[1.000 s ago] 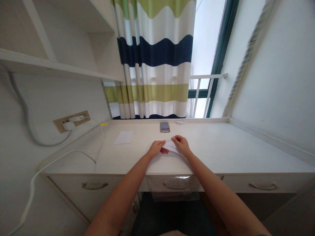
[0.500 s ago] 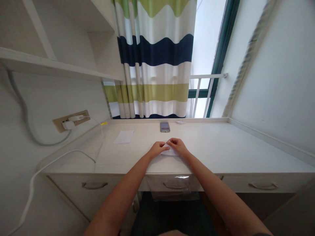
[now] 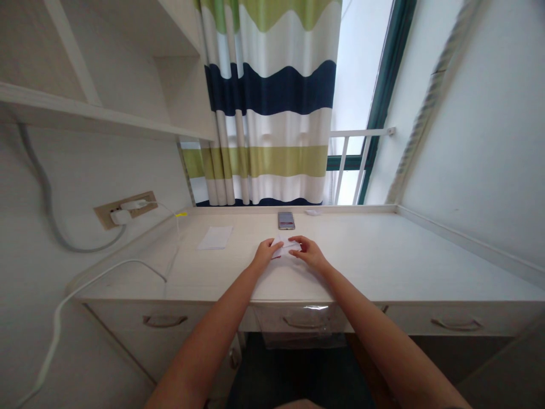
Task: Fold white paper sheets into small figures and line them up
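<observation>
A small folded piece of white paper (image 3: 284,246) is between my two hands, just above the desk top or resting on it; I cannot tell which. My left hand (image 3: 264,253) pinches its left side, thumb on top. At the right side, my right hand (image 3: 312,254) has its thumb and forefinger on the paper's edge. A bit of red shows under the lower left corner of the paper. Behind the hands lies a phone (image 3: 286,220) on the desk.
A flat white sheet (image 3: 215,237) lies to the left on the desk (image 3: 404,255), and a small white scrap (image 3: 313,212) near the back edge. A white cable (image 3: 128,262) crosses the left side from a wall socket (image 3: 126,210). Clear plastic (image 3: 302,335) hangs at the front drawer.
The folded paper has turned and shifted slightly away from me. My hands have spread apart to its left and right sides, where before they were close together over its top.
</observation>
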`<action>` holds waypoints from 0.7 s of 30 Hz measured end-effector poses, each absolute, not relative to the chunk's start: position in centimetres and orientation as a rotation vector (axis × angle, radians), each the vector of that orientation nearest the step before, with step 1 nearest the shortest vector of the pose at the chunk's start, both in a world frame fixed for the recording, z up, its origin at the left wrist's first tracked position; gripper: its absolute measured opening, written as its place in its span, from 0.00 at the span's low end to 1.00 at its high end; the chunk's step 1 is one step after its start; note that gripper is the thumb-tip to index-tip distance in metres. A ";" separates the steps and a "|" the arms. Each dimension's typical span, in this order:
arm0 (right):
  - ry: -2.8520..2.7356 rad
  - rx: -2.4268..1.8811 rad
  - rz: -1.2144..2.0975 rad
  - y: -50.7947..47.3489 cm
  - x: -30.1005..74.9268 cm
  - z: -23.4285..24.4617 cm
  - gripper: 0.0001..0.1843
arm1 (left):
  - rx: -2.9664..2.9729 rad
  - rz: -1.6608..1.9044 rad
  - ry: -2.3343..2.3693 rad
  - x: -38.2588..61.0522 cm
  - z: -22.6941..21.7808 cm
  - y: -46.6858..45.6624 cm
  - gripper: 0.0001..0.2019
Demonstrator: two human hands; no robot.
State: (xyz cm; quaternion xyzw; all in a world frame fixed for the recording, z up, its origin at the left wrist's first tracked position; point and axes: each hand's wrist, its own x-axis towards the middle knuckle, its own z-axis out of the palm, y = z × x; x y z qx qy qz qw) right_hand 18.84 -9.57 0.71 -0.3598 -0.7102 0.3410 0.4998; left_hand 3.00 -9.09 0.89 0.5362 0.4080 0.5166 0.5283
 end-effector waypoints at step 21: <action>-1.743 -0.830 0.886 -9.8 18.9 0.9 0.21 | 1.066 1.177 0.888 2.8 1.2 -9.4 0.11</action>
